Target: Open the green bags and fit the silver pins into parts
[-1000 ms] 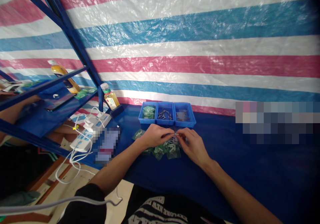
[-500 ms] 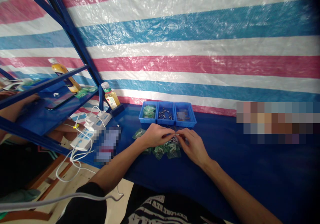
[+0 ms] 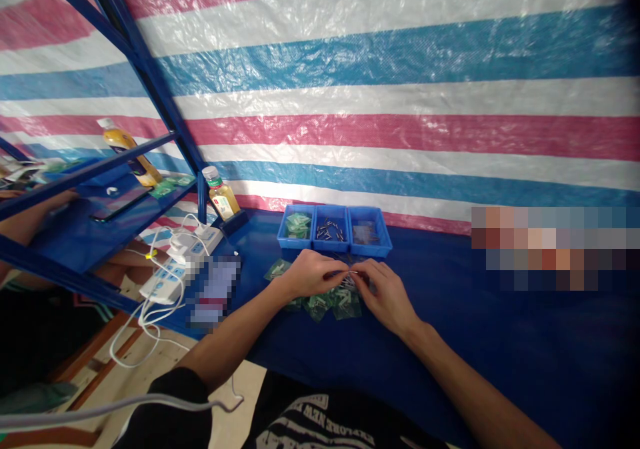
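My left hand (image 3: 311,275) and my right hand (image 3: 386,294) meet fingertip to fingertip above the table, both pinched. Between them is a small, thin, pale pin-like piece (image 3: 353,272); its exact kind is too small to make out. Under the hands lie several small green plastic packets (image 3: 320,304) with slim pale pieces inside, partly hidden by my fingers. Just behind stand three joined blue bins (image 3: 331,243). The left one holds green packets (image 3: 298,225), the middle one short dark metal pins (image 3: 330,229), the right one clear little bags (image 3: 365,233).
Left on the blue table (image 3: 450,342) are a blurred phone (image 3: 216,290), a white power strip (image 3: 167,282) with tangled cables and a drink bottle (image 3: 221,194). A blue metal frame (image 3: 150,89) rises there, another person's arm beyond it. A striped sheet (image 3: 400,89) hangs behind.
Both hands keep nearly the same place and pinch, with only slight finger movement. The whole view has shifted a little.
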`<state>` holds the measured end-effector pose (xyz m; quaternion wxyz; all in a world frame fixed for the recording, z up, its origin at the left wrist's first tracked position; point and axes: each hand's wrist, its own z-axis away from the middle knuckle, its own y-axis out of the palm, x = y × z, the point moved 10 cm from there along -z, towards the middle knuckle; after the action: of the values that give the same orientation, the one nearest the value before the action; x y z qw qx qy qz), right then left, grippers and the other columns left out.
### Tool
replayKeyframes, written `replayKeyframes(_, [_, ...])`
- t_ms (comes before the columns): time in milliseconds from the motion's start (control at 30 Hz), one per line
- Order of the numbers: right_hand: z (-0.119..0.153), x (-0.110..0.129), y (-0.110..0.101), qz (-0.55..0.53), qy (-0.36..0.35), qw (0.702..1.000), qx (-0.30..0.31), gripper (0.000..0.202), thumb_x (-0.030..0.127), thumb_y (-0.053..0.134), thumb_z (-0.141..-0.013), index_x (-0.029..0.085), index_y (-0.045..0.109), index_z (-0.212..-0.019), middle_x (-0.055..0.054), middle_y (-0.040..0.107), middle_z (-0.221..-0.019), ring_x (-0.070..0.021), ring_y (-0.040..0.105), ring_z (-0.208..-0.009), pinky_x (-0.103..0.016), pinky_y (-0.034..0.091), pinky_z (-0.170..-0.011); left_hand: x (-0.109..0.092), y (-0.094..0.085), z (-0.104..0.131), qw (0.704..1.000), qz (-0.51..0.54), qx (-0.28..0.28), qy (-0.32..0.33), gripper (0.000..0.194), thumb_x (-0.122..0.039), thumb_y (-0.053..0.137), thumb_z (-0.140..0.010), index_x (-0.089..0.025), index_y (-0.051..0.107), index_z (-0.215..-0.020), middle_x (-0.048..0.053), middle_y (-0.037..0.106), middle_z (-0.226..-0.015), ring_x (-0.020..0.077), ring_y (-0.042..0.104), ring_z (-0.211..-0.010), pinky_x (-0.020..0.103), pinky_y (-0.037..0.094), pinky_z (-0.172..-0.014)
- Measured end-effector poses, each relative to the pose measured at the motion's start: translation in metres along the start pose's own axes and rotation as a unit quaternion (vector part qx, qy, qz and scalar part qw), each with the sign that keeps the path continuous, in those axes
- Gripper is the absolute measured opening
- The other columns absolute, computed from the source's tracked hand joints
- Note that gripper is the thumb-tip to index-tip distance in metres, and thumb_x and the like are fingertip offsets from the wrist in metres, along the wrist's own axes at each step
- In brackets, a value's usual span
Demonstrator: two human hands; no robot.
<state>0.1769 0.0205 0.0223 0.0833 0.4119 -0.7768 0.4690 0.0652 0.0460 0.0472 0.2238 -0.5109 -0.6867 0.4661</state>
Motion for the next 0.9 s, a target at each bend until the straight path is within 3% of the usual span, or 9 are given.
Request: replayKeyframes(900, [0.0006,-0.0018,0.0009,0.008,0.001,1.0,-0.006,0.012,0.026,0.052,-0.103,0.024,0.063,-0.099,-0.004,0.068,-0.087,-0.0217,0.061,-0.075,-0.038,0.046,-0.074,0.0019,0.003,0.0019,1.0,0.0,-0.002,-0.001,0.027,-0.032,0.052,-0.102,-0.02,0.076,-0.103,0.003,0.074,-0.076,0.0105,0.067,-0.062,0.021,0.046,-0.062])
